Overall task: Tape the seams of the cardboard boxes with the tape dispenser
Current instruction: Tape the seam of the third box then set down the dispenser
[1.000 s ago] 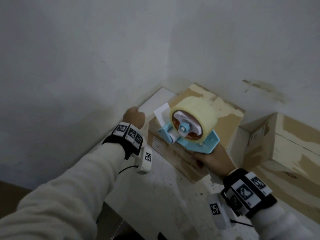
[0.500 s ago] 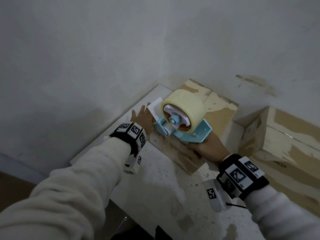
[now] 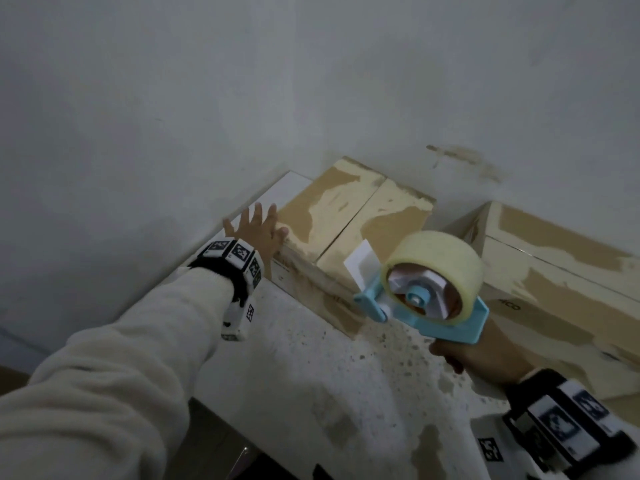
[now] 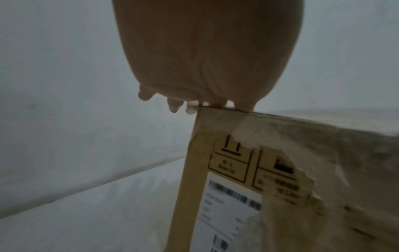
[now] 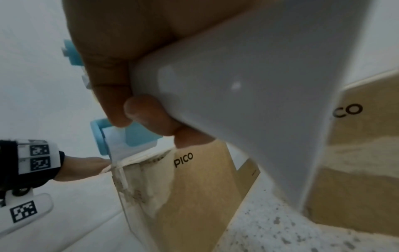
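Observation:
A small cardboard box (image 3: pixel 349 216) stands in the back corner of the white table, its top seam running down the middle. My left hand (image 3: pixel 258 230) lies flat with spread fingers at the box's near left top corner (image 4: pixel 215 116). My right hand (image 3: pixel 481 358) grips the white handle (image 5: pixel 248 85) of a light blue tape dispenser (image 3: pixel 426 289) carrying a big roll of clear tape. The dispenser hangs in the air just off the box's near right edge, with a loose tape end sticking up at its front. A second, larger cardboard box (image 3: pixel 554 271) sits to the right.
Grey walls close in behind and to the left of the boxes. The white speckled table (image 3: pixel 329 375) stretches toward me, and its front edge drops off at lower left. A shipping label with barcodes (image 4: pixel 226 204) covers the small box's left side.
The right hand has pulled the dispenser off the small box's top, toward me and to the right. The left hand has opened flat against the box's top left corner.

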Demonstrator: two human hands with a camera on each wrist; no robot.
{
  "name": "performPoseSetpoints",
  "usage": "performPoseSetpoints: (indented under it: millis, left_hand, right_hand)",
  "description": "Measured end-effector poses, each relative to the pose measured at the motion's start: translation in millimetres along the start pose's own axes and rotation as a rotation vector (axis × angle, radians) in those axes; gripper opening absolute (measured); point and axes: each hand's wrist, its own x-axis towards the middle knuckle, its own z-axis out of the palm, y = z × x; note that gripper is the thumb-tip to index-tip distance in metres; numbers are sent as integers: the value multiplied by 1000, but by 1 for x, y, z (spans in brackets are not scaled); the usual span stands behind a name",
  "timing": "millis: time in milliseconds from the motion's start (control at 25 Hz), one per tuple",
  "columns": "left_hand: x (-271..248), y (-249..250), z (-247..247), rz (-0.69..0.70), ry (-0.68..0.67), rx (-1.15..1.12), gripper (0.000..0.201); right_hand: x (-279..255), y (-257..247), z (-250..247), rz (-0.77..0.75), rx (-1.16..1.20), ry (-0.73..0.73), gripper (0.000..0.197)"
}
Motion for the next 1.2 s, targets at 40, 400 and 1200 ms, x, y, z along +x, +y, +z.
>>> performPoseSetpoints:
  millis: [40, 400, 1200]
  left_hand:
    - [-3, 7, -2, -32, 43, 20, 61]
    - [-51, 99, 32, 305, 23, 184, 86]
    - [-83, 131, 40, 355, 101, 131, 90]
  right_hand:
    - [0, 2, 2, -14, 11, -3, 28]
    - [6, 8, 1, -37, 103, -15, 28]
    - [-18, 58, -13, -14, 203, -27, 32]
